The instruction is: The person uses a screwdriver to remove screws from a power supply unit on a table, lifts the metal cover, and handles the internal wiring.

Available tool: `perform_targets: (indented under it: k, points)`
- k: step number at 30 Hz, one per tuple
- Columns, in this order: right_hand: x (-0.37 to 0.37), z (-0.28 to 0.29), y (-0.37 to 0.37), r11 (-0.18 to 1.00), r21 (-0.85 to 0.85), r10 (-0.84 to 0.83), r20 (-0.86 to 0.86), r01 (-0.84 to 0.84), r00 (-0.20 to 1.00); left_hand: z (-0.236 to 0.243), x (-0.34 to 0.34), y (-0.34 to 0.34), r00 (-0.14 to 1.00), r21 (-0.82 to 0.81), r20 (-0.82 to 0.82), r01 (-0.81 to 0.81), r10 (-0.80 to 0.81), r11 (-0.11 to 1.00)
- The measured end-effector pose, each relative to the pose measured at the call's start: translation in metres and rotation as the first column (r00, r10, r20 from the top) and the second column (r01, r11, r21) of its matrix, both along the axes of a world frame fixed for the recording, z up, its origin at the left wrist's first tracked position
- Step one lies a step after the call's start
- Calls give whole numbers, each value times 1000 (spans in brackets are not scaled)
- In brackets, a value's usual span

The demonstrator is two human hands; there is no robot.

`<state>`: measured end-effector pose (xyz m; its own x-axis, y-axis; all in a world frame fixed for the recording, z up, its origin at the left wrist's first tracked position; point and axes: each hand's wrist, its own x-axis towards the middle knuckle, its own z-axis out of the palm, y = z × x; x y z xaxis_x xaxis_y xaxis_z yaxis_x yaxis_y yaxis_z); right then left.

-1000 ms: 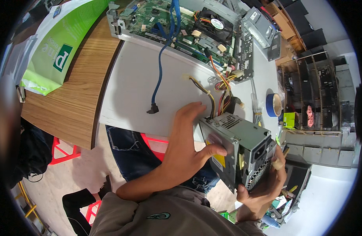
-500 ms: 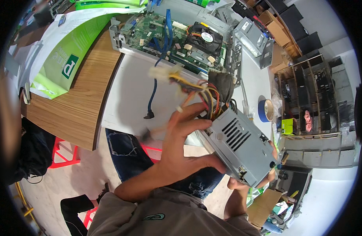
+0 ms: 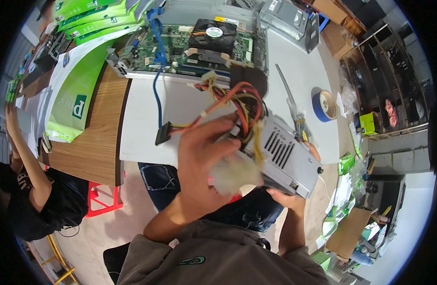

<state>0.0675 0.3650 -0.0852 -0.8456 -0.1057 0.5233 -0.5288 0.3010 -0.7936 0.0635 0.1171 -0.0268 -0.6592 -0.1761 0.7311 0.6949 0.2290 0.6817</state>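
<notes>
A silver computer power supply (image 3: 294, 159) with vent slots is tilted above the near edge of the white table. My right hand (image 3: 289, 200) grips it from below and the right, thumb at its near end and a finger showing at the far side. At its left end my left hand (image 3: 195, 159) is curled against the bundle of coloured cables (image 3: 244, 99). A pale, motion-blurred connector (image 3: 237, 175) dangles in front of my left palm and hides the thumb. One black connector (image 3: 163, 134) hangs out to the left on its wires.
Beyond lies an open computer chassis with a green motherboard (image 3: 176, 52), a black fan (image 3: 213, 35) and a blue cable (image 3: 158, 92). A screwdriver-like tool (image 3: 292, 102) and a blue tape roll (image 3: 325, 105) lie right. Another person's arm (image 3: 31, 156) is at the wooden table (image 3: 95, 142).
The power supply has tipped and dropped slightly toward the near side. Its cables have swung, bringing the black connector up left of my left hand. The view has turned, showing the other person.
</notes>
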Motion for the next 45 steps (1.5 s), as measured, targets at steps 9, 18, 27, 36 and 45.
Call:
perform_targets:
  k: [9, 18, 27, 36, 45]
  points:
    - [-4, 25, -7, 988, 11, 152, -41, -152, 987, -6, -14, 5, 994, 19, -2, 111, -111, 994]
    - [-14, 90, -39, 991, 116, 97, -217, -73, 971, -3, -18, 10, 964, 124, 168, 186, -205, 975]
    - [-16, 89, -44, 998, -22, 62, -142, -65, 988, -11, -15, 11, 947, 229, 165, 234, -275, 945]
    - [-20, 63, -63, 999, -28, -54, -452, 46, 891, 1, -18, 15, 887, 271, 243, 326, -392, 906]
    - [-26, 68, -65, 999, -34, -21, -355, 10, 935, 0, -22, 13, 904, 236, 245, 296, -351, 926]
